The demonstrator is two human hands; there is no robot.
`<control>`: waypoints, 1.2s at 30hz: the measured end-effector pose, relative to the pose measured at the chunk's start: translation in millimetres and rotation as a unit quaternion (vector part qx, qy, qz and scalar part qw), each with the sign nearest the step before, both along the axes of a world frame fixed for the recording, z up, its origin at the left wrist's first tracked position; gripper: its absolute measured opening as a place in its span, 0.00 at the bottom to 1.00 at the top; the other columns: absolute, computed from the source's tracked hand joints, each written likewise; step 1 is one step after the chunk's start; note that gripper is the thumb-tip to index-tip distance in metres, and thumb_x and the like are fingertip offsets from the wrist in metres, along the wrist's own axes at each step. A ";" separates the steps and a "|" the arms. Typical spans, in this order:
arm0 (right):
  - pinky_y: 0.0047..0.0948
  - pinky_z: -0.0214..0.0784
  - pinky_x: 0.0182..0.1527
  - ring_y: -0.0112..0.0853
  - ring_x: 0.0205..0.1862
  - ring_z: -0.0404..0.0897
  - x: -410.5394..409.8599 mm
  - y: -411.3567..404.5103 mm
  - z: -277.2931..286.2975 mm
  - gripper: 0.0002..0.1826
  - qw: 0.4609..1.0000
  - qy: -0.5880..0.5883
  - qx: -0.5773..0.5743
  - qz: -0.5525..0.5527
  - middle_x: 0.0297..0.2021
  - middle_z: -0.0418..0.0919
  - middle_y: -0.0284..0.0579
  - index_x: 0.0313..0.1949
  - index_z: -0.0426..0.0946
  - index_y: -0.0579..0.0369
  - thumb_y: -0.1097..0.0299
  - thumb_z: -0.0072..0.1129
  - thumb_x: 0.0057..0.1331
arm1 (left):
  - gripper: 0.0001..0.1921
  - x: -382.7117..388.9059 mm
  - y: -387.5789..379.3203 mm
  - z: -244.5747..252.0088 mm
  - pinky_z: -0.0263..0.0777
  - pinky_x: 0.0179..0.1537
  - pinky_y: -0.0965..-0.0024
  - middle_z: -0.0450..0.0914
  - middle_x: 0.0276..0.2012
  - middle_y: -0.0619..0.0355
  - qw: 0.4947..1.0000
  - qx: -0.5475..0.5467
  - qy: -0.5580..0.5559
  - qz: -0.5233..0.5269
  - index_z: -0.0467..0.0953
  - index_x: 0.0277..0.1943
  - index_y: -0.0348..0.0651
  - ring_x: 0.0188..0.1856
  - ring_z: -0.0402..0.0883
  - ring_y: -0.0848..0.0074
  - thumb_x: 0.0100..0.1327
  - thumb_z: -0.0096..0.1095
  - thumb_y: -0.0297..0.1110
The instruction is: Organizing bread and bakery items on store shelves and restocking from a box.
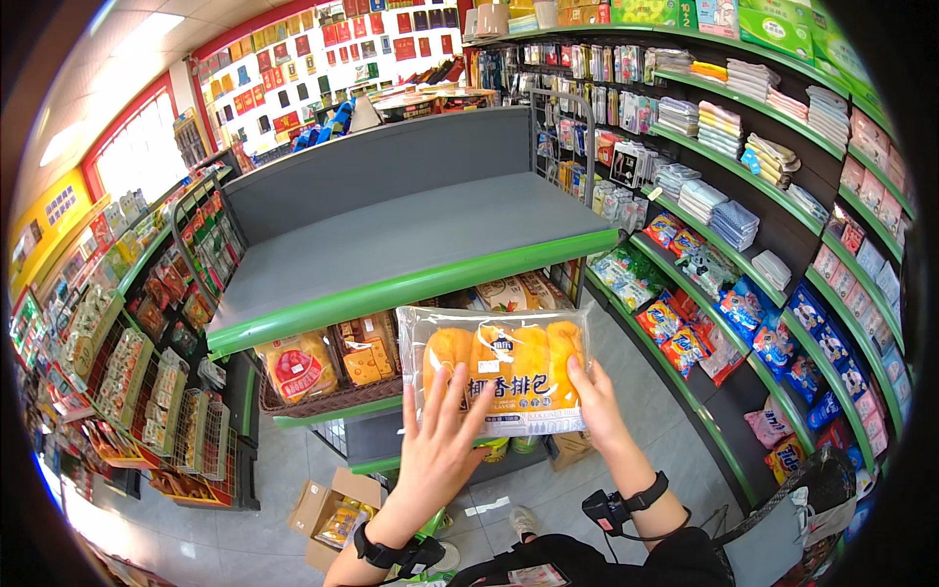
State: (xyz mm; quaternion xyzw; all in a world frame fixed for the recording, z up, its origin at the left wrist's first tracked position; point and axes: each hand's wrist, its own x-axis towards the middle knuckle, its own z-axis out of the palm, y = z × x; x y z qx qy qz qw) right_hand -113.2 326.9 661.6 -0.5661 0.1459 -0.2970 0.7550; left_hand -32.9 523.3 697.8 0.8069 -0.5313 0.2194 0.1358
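Note:
A clear plastic bag of yellow bread rolls (pixel 521 341) is held up in front of me, its printed face towards me. My right hand (pixel 605 411) grips its right side, thumb across the front. My left hand (pixel 440 440) lies over the lower left of the bag with its fingers spread; whether it presses on the plastic I cannot tell. Behind the bag, a brown woven basket (pixel 282 406) holds more packaged bread, including a bag with a red label (pixel 301 367) and a cheese-patterned pack (pixel 367 352). The bag covers part of the basket.
A grey shelf board (pixel 411 227) with a green front edge spans the area above the basket. On the floor, an open cardboard box (pixel 304 506) contains packaged bread. Shelves of folded towels (pixel 722 136) and detergent bags (pixel 675 337) line the right. A black-rimmed cart or basket (pixel 829 477) stands near my right elbow.

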 end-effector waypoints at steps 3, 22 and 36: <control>0.21 0.62 0.46 0.24 0.44 0.71 2.6 11.9 4.2 0.23 1.000 -0.012 0.011 -0.005 0.45 0.71 0.42 0.51 0.63 0.61 0.57 0.46 0.64 | 0.42 -7.4 -6.1 -0.8 0.40 0.61 0.46 0.52 0.62 0.49 0.998 0.008 -0.063 -0.014 0.57 0.61 0.52 0.64 0.49 0.59 0.39 0.69 0.38; 0.25 0.58 0.53 0.26 0.52 0.64 -44.8 37.6 39.0 0.26 0.991 -0.076 -0.067 0.091 0.52 0.63 0.43 0.56 0.51 0.61 0.66 0.49 0.63 | 0.22 -14.0 -23.3 -0.9 0.52 0.57 0.48 0.67 0.54 0.49 0.973 -0.156 -0.123 -0.114 0.71 0.51 0.48 0.58 0.64 0.57 0.49 0.54 0.27; 0.27 0.61 0.51 0.29 0.49 0.69 -52.1 24.2 28.7 0.18 0.977 -0.050 -0.162 0.128 0.45 0.70 0.46 0.49 0.60 0.61 0.67 0.49 0.63 | 0.32 -7.1 -25.8 -32.8 0.60 0.56 0.63 0.63 0.55 0.40 0.861 -0.400 0.265 -0.170 0.61 0.55 0.30 0.57 0.65 0.56 0.46 0.65 0.24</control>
